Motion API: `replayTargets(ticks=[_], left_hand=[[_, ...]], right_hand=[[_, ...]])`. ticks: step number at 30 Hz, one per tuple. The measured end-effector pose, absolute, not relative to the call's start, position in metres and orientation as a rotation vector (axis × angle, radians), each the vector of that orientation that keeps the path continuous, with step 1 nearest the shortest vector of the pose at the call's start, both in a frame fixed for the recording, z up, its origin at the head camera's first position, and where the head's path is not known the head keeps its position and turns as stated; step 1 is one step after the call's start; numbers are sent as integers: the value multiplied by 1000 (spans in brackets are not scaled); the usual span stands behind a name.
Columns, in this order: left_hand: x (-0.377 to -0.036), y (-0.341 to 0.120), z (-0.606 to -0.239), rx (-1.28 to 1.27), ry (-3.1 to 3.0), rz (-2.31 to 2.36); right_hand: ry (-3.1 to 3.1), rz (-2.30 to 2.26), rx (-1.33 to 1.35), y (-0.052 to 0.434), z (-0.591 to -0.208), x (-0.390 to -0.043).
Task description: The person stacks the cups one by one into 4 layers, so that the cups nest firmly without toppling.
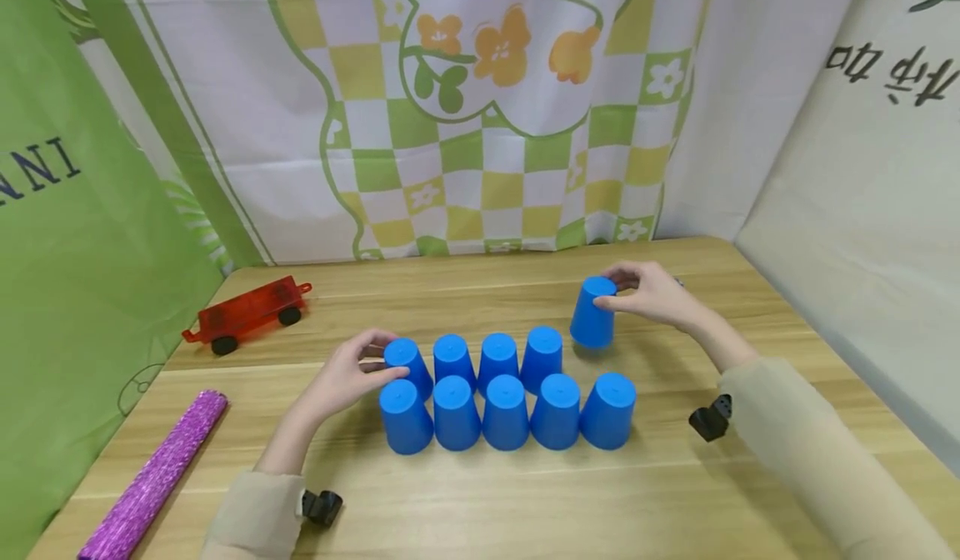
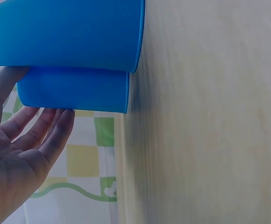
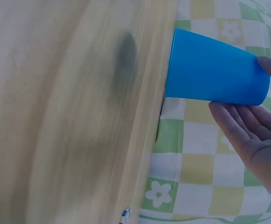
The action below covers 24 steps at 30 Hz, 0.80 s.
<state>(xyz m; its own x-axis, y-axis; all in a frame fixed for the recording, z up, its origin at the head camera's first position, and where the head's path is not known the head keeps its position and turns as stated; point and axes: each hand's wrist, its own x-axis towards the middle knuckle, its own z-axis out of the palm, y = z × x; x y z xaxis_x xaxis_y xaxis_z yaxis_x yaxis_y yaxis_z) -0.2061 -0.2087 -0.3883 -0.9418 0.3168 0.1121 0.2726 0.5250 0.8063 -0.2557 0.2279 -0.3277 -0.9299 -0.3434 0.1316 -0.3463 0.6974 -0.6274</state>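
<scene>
Backdrop: a checked, flower-printed cloth [image 1: 517,168] is hanging behind the far edge of the wooden worktop [image 1: 480,502].
Raised-side cup: one blue cup [image 1: 592,318] is standing out base-up toward the far right corner, apart from the rows; whether its rim is touching the wood cannot be told.
Right-hand fingers: the right hand [image 1: 648,293] is clamping this cup near its base, thumb opposite fingertips.
Far row: four inverted cups [image 1: 498,360] are forming a line behind the near row.
Left-hand fingers: the left hand [image 1: 352,372] is pinching the far row's left-end cup [image 1: 414,364], thumb on the near side.
Near row: five inverted cups [image 1: 506,414] are lining up toward the near edge.
Step in hand: judged to be arranging the second row, one cup short.
Next move: seemingly calling for a level set-down at that row's right end, without nudging neighbours.
Left edge: a purple roll [image 1: 157,472] is lying alongside; a red cart [image 1: 251,308] is standing near the far left corner.
</scene>
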Motion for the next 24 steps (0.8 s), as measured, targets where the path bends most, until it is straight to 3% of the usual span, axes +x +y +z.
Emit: replayTargets(ticks=[24], left_hand=[[-197, -225, -381, 401, 2769, 1417]], right_hand=[[-2955, 1026, 811, 178, -340, -309]])
